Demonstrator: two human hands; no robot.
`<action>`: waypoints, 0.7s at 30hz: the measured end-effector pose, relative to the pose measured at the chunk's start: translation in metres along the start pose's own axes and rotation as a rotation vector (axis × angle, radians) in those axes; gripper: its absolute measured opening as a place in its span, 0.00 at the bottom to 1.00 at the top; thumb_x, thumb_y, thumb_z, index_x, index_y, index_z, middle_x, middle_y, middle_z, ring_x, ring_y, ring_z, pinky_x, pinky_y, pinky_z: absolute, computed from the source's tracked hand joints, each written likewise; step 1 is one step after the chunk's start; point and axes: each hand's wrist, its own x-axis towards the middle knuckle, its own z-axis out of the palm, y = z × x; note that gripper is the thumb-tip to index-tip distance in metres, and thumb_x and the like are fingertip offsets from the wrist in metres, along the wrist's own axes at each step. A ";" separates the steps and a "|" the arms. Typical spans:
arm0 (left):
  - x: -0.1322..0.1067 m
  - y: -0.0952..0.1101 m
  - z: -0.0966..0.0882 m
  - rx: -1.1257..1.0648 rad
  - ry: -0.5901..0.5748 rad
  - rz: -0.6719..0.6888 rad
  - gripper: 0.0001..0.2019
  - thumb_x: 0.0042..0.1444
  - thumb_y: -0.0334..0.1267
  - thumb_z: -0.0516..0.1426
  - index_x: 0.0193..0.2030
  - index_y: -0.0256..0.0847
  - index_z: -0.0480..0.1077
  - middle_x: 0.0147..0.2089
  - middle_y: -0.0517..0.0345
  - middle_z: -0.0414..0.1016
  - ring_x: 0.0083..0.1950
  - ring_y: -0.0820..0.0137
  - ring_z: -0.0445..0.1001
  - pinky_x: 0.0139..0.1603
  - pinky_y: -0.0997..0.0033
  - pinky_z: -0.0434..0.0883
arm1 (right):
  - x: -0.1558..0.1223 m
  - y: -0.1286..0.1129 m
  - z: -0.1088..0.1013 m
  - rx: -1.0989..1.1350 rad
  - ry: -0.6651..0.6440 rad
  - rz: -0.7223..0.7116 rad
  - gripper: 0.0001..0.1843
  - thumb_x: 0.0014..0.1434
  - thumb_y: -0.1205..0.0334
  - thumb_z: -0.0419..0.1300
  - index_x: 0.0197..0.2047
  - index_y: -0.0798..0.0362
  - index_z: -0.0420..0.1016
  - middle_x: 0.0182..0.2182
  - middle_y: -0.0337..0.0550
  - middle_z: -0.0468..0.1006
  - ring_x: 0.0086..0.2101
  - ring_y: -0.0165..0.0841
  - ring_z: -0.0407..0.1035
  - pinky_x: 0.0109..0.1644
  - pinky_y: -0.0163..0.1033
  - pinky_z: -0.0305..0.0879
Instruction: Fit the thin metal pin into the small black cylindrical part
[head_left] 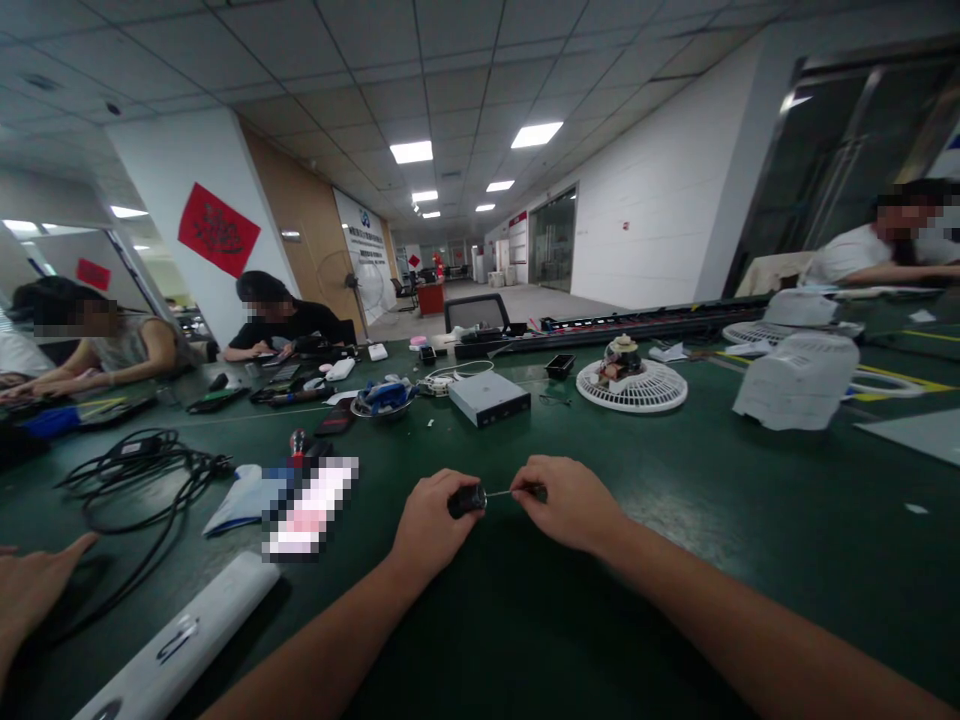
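Left hand (429,525) closed around a small black cylindrical part (466,501), with the part's end showing past my fingers toward the right hand (570,505). Right hand pinches a thin metal pin (501,492) that runs out from the part, with a dark bit at my fingertips, too small to identify. Both hands are held close together above the green mat of the desk (750,570), keeping part and pin in one line; a piece this thin likely steadies better with the hands near each other. Farther up the desk, apparently set well away from my hands, lie a silver metal box (489,398), a white fan guard (631,387) carrying a motor, and a blue-and-white assembly (384,397). Coiled black cable (135,480) sits to my left beside a pixelated packet (310,507). A white tube (187,640) lies near my left forearm, and another person's hand (34,590) is at the near edge beyond it.
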 end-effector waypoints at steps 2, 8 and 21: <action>0.000 0.001 -0.001 0.011 0.005 0.017 0.17 0.47 0.29 0.65 0.44 0.45 0.74 0.42 0.58 0.78 0.44 0.61 0.75 0.47 0.58 0.71 | -0.001 -0.002 -0.001 0.011 0.006 -0.008 0.09 0.58 0.62 0.57 0.34 0.49 0.80 0.32 0.42 0.77 0.32 0.34 0.69 0.35 0.39 0.60; 0.001 0.004 -0.003 0.023 -0.014 0.007 0.16 0.47 0.28 0.64 0.44 0.45 0.74 0.43 0.58 0.77 0.45 0.62 0.75 0.48 0.58 0.70 | 0.001 -0.001 0.000 -0.034 0.012 0.036 0.09 0.58 0.61 0.57 0.34 0.49 0.79 0.33 0.42 0.77 0.32 0.34 0.69 0.34 0.38 0.60; -0.001 0.002 0.000 0.046 -0.046 0.032 0.16 0.48 0.28 0.63 0.45 0.46 0.75 0.44 0.58 0.76 0.45 0.62 0.73 0.47 0.59 0.69 | 0.000 -0.003 0.002 0.003 -0.066 -0.033 0.07 0.55 0.63 0.57 0.30 0.50 0.77 0.29 0.40 0.77 0.30 0.32 0.69 0.33 0.36 0.58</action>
